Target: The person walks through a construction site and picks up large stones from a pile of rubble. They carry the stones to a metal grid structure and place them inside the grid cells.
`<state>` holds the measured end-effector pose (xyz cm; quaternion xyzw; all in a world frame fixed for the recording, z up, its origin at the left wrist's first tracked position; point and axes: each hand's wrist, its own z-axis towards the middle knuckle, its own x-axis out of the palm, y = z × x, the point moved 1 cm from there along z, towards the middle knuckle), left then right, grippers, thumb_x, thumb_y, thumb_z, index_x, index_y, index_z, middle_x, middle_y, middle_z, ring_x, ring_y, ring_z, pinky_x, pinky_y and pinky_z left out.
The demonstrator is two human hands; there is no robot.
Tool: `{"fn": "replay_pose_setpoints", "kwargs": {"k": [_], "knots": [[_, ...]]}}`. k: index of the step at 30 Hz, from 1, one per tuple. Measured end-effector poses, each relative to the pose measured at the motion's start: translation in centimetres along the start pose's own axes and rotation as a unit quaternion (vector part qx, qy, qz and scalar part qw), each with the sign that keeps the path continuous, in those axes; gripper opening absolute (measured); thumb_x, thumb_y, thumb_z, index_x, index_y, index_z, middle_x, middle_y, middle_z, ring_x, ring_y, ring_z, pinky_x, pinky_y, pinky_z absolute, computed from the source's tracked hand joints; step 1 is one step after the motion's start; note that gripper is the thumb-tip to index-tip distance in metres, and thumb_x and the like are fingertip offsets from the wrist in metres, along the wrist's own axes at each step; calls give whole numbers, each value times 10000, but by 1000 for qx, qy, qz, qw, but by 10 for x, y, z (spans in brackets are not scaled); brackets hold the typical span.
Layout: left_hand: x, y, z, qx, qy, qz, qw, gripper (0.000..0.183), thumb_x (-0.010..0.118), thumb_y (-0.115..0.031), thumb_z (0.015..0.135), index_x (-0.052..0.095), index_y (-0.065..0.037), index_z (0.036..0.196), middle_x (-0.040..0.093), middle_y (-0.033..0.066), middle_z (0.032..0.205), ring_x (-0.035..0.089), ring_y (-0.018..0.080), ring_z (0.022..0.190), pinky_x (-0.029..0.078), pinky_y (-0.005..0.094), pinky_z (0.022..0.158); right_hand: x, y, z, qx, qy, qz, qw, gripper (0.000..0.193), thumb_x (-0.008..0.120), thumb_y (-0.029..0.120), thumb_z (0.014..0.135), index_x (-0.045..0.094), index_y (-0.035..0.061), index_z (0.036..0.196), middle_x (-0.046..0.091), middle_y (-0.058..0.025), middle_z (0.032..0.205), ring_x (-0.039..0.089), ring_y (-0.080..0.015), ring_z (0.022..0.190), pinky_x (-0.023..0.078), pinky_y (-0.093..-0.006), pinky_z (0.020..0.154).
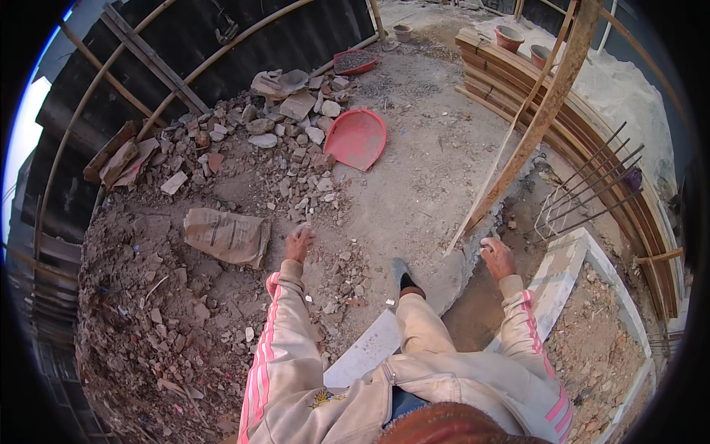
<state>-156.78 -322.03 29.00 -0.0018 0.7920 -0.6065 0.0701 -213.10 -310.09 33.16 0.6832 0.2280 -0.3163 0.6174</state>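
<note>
My left hand (299, 243) is held out over the rubble, fingers loosely bent and apart, with no object visible in it. Beyond it and to its left lies a crumpled brown paper sack (228, 235). My right hand (498, 258) hangs over the broken edge of the concrete, its fingers half bent and nothing seen in them. The foot of a slanting wooden pole (510, 172) stands just beyond that hand. My one visible foot (402, 275) is on the concrete between the two hands.
A red plastic scoop-shaped tray (357, 138) lies beside broken stones (299, 105). Steel rods (592, 181) jut out at right, near stacked wooden boards (573, 122). Below them, a pale block wall (566, 277) borders a dirt trench (473, 314). Dark sheeting (259, 52) stands behind bamboo poles.
</note>
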Motion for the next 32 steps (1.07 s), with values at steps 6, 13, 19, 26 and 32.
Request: {"fn": "replay_pose_setpoints", "kwargs": {"k": [6,13,19,26,32], "knots": [[-74,-105,118,55,18,345,937,431,603,-394,882,659,-63,1153,707,162,976,680,305,939,514,391,799,2,106,185,-70,131,-62,987,414,554,282,834,638,50,1167,637,-200,1156,580,-368,1110,461,-433,949],[-207,5,-41,-182,-226,262,920,448,620,-377,871,680,-1,1106,717,143,853,684,261,854,530,377,791,21,144,270,-62,232,-53,969,394,625,310,808,645,69,1119,660,-171,963,632,-341,889,495,-429,802],[-160,70,-111,-525,32,264,808,497,616,-395,844,649,14,1125,699,183,955,677,287,913,534,402,808,36,95,360,-21,200,-65,977,389,638,332,793,657,81,1089,664,-179,887,640,-327,853,494,-419,767],[-142,77,158,-381,131,333,853,644,629,-482,789,620,48,1154,672,249,1045,662,337,991,515,432,855,105,56,535,45,156,-41,986,336,660,296,785,661,80,1042,653,-137,770,631,-223,654,506,-372,660],[-82,-38,558,-185,-91,493,845,302,669,-287,855,693,-74,1068,703,147,824,696,259,784,547,368,669,133,-10,591,199,170,96,960,246,671,168,766,666,66,990,644,-60,711,612,-192,610,510,-352,573]]}}
